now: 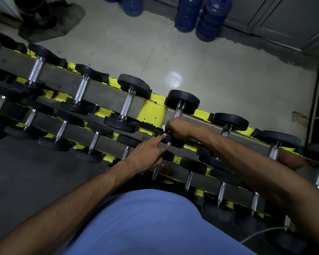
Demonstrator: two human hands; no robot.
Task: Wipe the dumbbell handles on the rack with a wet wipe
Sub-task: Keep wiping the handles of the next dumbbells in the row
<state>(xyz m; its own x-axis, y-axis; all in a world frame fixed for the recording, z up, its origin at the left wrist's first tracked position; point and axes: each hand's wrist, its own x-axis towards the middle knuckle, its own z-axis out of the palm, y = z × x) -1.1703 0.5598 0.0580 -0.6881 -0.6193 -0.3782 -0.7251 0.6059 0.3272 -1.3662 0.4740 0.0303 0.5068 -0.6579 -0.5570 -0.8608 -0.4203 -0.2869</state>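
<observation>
Reader: Step in hand?

Legend: Wiping, judged mid-course. Right hand (175,128), just right of frame centre, is curled round the near end of one top-tier dumbbell handle (178,113). A white scrap of wet wipe (163,128) shows at that hand's 9 o'clock edge, pinched under the fingers. Left hand (145,155), at 7 o'clock from the right, has its fingers straight and slightly apart. Its tips touch the same dumbbell's near plate (173,142), apparently to steady it.

Reader: Position of the task's things?

Legend: Rack (152,111), yellow, crosses the frame from 10 o'clock to 4 o'clock with two tiers showing. Bare steel handles lie on either side of the one being worked.

Reader: Requirement of the next move?

Legend: Probably a slide or twist of the wipe up the shaft toward the far plate (182,100), at 12 o'clock from the hand. After that, a shift to the neighbouring dumbbell (230,121) at 3 o'clock. The wrap should close fully round the steel, and the near plate needs holding against rolling.

Reader: Hidden or unclear parts?

Legend: Most of the wipe sits inside the fist, so its size and dampness cannot be told. The covered part of the handle is unseen. Nothing shows which handles are already clean. The right forearm masks part of the lower tier. A brownish blur at the 3 o'clock edge, beside the rack, cannot be identified. Dim light merges the lower plates at 8 o'clock with the floor.
</observation>
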